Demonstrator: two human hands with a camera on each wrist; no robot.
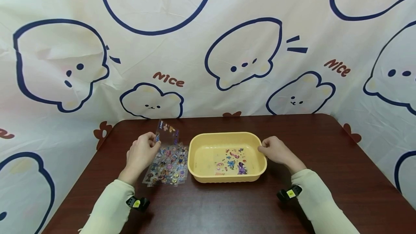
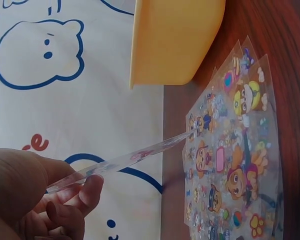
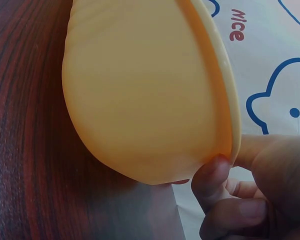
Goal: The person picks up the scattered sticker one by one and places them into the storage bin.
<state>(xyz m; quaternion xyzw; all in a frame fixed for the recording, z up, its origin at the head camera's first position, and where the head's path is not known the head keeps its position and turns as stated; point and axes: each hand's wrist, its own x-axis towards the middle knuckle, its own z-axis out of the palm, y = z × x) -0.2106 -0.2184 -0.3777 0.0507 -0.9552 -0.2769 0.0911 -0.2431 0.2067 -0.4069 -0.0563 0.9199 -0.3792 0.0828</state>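
Note:
My left hand (image 1: 143, 153) pinches a clear sticker sheet (image 1: 168, 133) by its edge. In the left wrist view this sheet (image 2: 140, 154) is seen nearly edge-on between thumb and fingers. Below it, several transparent sheets printed with colourful cartoon characters (image 1: 169, 167) lie overlapped on the table, left of a yellow plastic basin (image 1: 224, 179). Small colourful stickers or a clear sheet of them (image 1: 231, 164) show on the basin's floor; which of the two I cannot tell. At the basin's right end my right hand (image 1: 277, 151) grips the rim, thumb and fingers on either side of the wall (image 3: 150, 100).
Everything stands on a dark reddish-brown wooden table (image 1: 208, 208). Behind and at both sides hangs a pale cloth (image 1: 195, 53) with blue cartoon outlines. A black band with a small device (image 1: 138, 203) sits on each wrist.

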